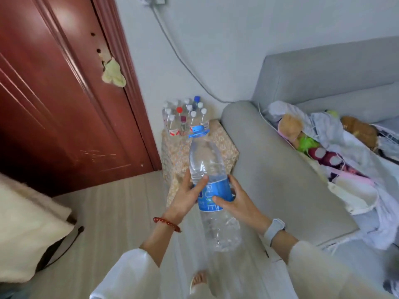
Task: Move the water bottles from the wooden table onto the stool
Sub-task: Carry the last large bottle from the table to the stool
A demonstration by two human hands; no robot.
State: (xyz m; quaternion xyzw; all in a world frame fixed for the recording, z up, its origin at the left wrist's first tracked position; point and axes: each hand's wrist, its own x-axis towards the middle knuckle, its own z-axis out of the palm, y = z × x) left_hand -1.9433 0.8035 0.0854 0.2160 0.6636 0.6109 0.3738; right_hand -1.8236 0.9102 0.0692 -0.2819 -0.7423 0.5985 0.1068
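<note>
Both our hands, left (185,196) and right (235,202), wrap fingers round big bottle (210,169), held above stool (224,145) with small bottles (185,115).

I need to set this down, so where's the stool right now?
The cloth-covered stool sits ahead at centre of the head view, between the red door and the grey sofa's arm, with small bottles on its far corner.

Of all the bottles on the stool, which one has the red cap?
The small clear bottle with the red cap, standing mid-cluster on the patterned stool. Its neighbours mostly have white caps, one at the back has a blue cap.
</note>
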